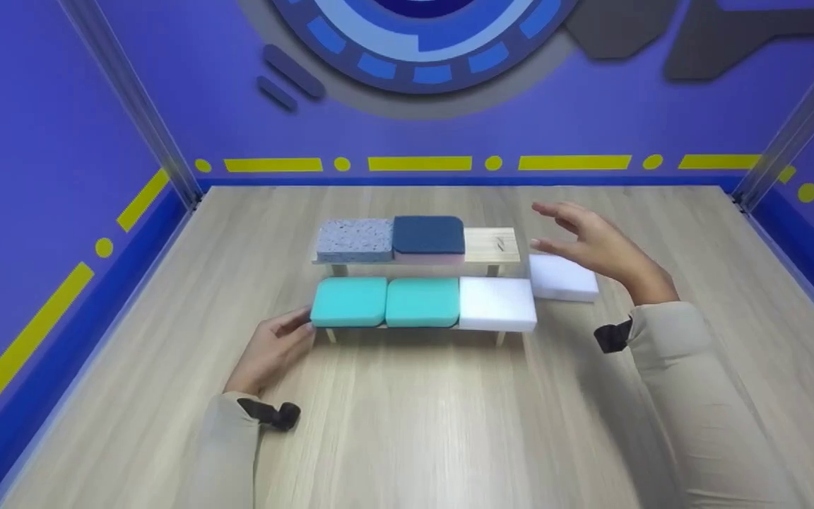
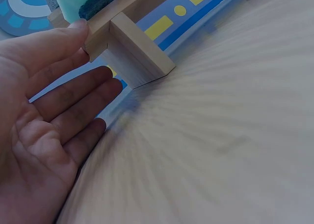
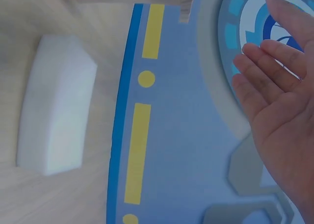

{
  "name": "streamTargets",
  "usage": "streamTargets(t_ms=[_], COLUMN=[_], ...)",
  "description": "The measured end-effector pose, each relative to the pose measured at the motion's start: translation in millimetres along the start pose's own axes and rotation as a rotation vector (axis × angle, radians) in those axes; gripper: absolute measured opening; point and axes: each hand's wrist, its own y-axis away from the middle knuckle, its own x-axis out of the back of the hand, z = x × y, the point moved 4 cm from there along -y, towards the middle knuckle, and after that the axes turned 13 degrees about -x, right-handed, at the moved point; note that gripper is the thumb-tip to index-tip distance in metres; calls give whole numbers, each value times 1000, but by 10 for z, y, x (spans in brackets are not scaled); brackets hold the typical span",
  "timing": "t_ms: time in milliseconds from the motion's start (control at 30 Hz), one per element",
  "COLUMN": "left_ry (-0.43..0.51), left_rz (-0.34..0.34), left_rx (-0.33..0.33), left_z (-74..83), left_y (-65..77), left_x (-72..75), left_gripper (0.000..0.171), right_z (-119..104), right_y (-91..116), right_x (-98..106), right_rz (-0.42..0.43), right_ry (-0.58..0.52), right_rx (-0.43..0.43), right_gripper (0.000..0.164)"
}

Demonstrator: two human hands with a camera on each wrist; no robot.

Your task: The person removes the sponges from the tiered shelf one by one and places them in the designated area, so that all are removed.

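Observation:
My left hand (image 1: 276, 346) is at the left end of the front wooden rack (image 2: 100, 30), its thumb and index finger pinching the board's corner; the other fingers extend beside the leg. On that rack sit two turquoise sponges (image 1: 349, 302) with dark undersides and a white foam block (image 1: 497, 302). My right hand (image 1: 594, 244) hovers to the right of the back rack, with thumb and fingers apart and nothing between them. Below it, a second white foam block (image 3: 59, 106) lies on the table.
Behind stands another wooden rack (image 1: 492, 244), bearing a speckled grey block (image 1: 355, 239) and a dark blue sponge (image 1: 428, 235); its right end shows bare wood. The wooden table (image 1: 407, 424) is enclosed by blue patterned walls (image 1: 167, 71).

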Motion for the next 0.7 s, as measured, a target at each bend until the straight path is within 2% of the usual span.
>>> streamTargets(t_ms=[367, 700], left_ry=[1, 47], left_rz=[9, 10], left_rx=[3, -6], left_z=[-18, 0], left_y=[4, 7], left_x=[5, -12], left_gripper=[48, 48], right_z=[-236, -394], right_y=[-179, -321], right_x=[-204, -441], right_rz=[-79, -158], right_ry=[22, 24], right_rx=[-63, -32], right_gripper=[75, 76])
